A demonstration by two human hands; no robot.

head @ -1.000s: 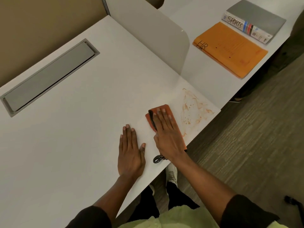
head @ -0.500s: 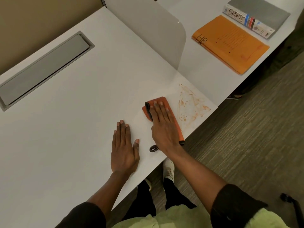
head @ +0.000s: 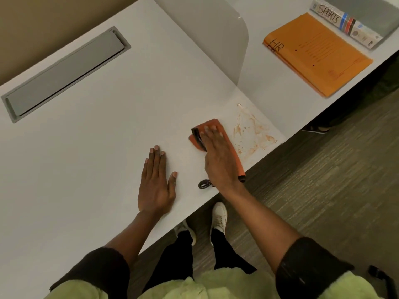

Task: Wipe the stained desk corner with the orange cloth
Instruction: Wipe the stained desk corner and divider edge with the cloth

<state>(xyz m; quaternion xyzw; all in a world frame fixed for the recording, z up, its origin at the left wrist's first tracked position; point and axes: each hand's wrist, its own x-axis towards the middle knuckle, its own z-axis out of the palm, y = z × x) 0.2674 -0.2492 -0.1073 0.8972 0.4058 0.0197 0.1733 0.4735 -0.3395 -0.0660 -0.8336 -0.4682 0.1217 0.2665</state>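
A white tabletop (head: 90, 160) is filling most of the frame, with a beige wall showing at the upper left and grey-brown wood-look flooring (head: 336, 190) running down the right side. A long grey cable hatch (head: 64, 72) is sitting recessed in the upper left of the frame. A pale divider panel (head: 213, 37) is rising at top centre, separating this surface from a neighbouring one at the upper right.

The stain (head: 251, 131), thin orange-brown streaks and specks, is lying on the corner right of centre. The orange cloth (head: 218, 126) is lying flat just left of it, at or near its edge. The right hand (head: 218, 156) is pressing down on the cloth with fingers spread flat, so its grip is open and wide rather than closed around anything. The left hand (head: 156, 184) is resting palm down on the bare surface, fingers extended, apart from the cloth.

The right hand is hiding much of the cloth; a dark strip (head: 197, 137) at its left edge and a small dark loop (head: 204, 184) near the wrist are hard to identify. The grey binder (head: 364, 16) at the upper right is being cut off by the frame.

Its spine is reading "SPORTS". The orange envelope (head: 319, 55) beside it is marked "HR".
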